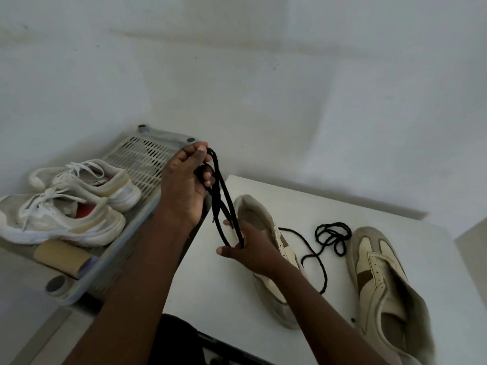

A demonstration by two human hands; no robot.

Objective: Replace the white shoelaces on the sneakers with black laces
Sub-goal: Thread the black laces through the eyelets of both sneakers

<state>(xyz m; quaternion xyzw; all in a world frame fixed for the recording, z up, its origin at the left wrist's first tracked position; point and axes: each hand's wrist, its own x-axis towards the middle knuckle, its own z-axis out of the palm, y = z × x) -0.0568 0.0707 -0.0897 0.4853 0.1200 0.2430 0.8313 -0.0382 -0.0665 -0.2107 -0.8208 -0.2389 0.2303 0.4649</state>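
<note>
A folded black lace [220, 198] hangs in loops between my two hands above the table's left edge. My left hand [184, 185] grips its upper end, fingers curled round the strands. Lower down, my right hand [247, 250] pinches the bottom of the loops. Two beige and brown sneakers without laces lie on the white table [221, 299]: one [266, 280] under my right arm, the other [382, 285] to the right. A second black lace [329, 241] lies loose between them.
At the left a grey slatted rack [139, 159] carries two white sneakers [79, 201] with white laces and a cardboard tube [60, 256]. A pale wall rises behind the table.
</note>
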